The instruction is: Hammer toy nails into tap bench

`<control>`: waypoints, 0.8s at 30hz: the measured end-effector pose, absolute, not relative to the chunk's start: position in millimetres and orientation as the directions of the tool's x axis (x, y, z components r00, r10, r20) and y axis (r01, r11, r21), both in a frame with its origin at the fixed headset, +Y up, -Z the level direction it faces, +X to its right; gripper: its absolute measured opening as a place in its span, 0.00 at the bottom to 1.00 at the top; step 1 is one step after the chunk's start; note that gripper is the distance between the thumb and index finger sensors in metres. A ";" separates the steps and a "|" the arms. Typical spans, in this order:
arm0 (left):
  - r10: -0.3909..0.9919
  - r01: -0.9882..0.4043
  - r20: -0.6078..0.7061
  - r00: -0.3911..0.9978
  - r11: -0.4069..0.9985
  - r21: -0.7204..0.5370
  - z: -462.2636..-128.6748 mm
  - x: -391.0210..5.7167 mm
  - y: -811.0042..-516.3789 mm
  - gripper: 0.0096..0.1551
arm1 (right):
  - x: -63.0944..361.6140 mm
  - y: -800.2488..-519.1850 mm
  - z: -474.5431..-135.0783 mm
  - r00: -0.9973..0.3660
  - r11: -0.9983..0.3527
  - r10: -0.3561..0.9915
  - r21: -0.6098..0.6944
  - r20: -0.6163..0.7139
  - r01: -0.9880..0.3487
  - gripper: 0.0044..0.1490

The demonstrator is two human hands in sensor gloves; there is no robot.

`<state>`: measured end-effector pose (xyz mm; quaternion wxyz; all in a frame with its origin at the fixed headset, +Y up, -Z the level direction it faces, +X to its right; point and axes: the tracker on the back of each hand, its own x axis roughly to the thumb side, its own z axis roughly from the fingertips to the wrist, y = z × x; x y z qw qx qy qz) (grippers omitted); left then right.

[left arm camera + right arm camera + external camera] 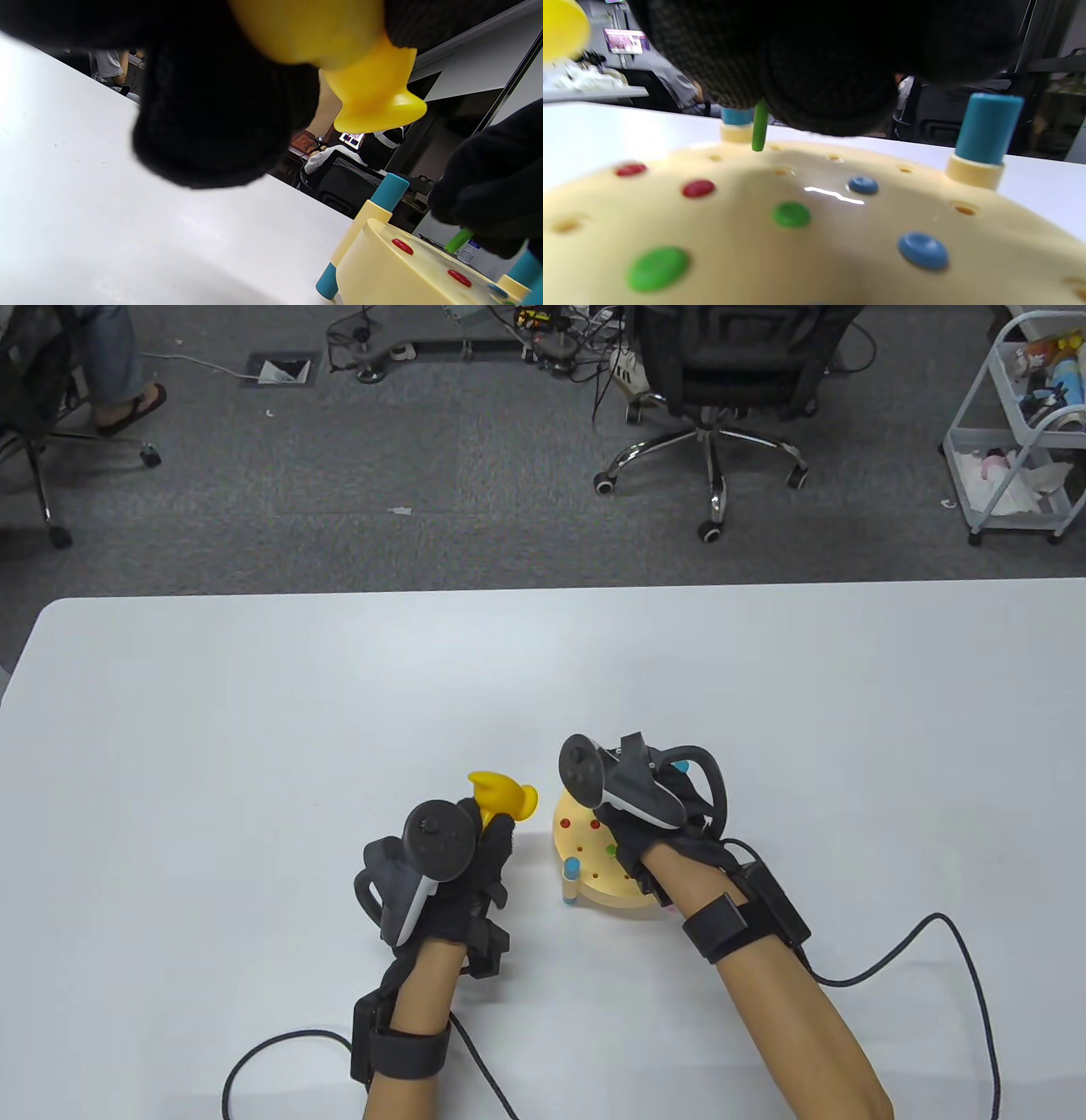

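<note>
From above, the tap bench point(594, 857) sits on the tabletop point(254, 712) near the person; the left hand point(450, 874) grasps the yellow hammer point(502, 797) just left of it. The left wrist shows the hammer raised. At the right wrist, the right hand point(818, 55) pinches a green nail point(760, 127) over a hole; several nails sit flush, many holes remain.

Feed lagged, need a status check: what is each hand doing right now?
Left hand: grips the yellow toy hammer, head raised beside the tap bench.
Right hand: pinches a green nail, tip over the bench.
</note>
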<state>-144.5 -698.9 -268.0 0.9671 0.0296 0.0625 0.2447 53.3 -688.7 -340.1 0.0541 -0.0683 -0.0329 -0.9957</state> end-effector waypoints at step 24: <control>0.457 -0.452 -0.106 0.883 0.889 0.068 -267.7 -142.4 -699.8 0.38 | 49.6 -694.0 -349.1 -0.990 -0.983 -0.140 0.120 0.025 0.142 0.25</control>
